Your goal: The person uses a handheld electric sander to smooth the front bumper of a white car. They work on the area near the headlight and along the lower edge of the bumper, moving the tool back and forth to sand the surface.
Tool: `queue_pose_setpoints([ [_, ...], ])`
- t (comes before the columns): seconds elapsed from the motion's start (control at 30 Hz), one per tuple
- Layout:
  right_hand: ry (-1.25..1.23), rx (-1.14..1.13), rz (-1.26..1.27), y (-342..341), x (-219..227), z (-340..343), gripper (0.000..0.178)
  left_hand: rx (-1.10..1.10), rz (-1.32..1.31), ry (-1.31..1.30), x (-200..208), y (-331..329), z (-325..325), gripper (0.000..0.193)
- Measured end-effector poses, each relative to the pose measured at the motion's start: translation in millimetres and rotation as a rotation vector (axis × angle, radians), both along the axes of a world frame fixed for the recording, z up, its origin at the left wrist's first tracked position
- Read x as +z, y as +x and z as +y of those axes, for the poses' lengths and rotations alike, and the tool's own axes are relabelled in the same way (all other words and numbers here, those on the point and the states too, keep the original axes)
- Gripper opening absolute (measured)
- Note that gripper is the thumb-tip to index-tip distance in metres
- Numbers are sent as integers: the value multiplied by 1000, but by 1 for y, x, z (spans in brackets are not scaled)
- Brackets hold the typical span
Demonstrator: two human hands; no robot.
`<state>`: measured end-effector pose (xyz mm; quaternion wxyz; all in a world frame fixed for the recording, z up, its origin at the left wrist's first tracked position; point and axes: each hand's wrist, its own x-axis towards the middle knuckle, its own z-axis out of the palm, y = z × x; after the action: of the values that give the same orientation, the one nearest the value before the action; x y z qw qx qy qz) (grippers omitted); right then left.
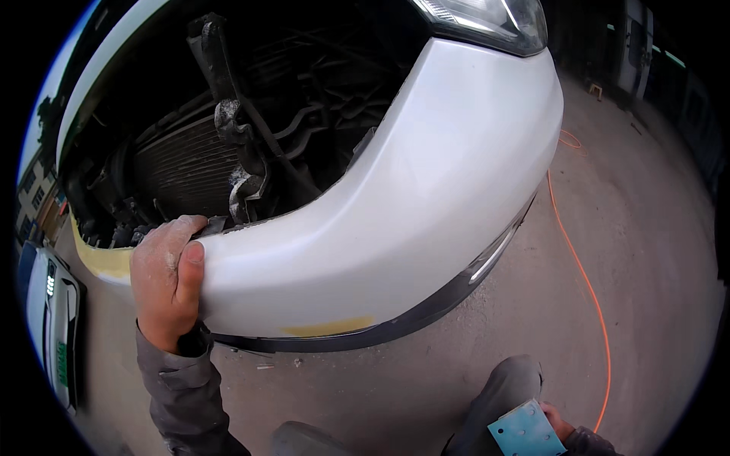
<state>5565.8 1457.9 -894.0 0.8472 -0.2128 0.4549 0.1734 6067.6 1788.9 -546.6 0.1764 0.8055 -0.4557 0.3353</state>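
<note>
Bare and dusted white, the left hand [169, 277] sits between eight and nine o'clock, its fingers close together and hooked over the upper edge of a white front bumper [426, 175], the thumb lying alongside. A grey sleeve [186, 391] covers the forearm below it. The bumper sweeps from that hand through the centre to one o'clock, where a headlight [502, 23] meets it. Yellowish filler patches mark it between six and seven [331, 327] and near nine [103, 262]; dark lower trim [411, 323] follows its bottom edge. At ten o'clock a finned radiator [190, 163] shows inside the opening.

Near five o'clock, the right hand [559, 422] grips the edge of a perforated light-blue sanding pad [527, 432], just beside a grey-trousered knee [509, 387]; exactly how its fingers close, I cannot tell. An orange hose [589, 289] curves across the floor from about two to five o'clock.
</note>
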Motion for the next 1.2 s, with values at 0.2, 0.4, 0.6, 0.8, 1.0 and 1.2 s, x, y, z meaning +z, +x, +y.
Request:
queue_pose_setpoints([
  [0.2,-176,-457,-5,-55,68,147,58,-8,-35,32,-6,16,29,42],
  [0.4,-434,-993,-70,-104,112,309,63,-48,-9,49,-4,9,18,31],
  [0.6,-717,-1308,-375,-103,138,400,67,-93,-31,22,1,20,27,31],
  [0.8,-962,-1033,-517,-47,157,334,72,-96,-8,2,-8,19,16,37],
  [1.0,-1298,-713,-540,82,232,285,68,16,-46,-96,-11,15,21,38],
  [1.2,-1563,-459,-473,126,236,242,65,-3,-61,-130,-11,12,16,27],
])
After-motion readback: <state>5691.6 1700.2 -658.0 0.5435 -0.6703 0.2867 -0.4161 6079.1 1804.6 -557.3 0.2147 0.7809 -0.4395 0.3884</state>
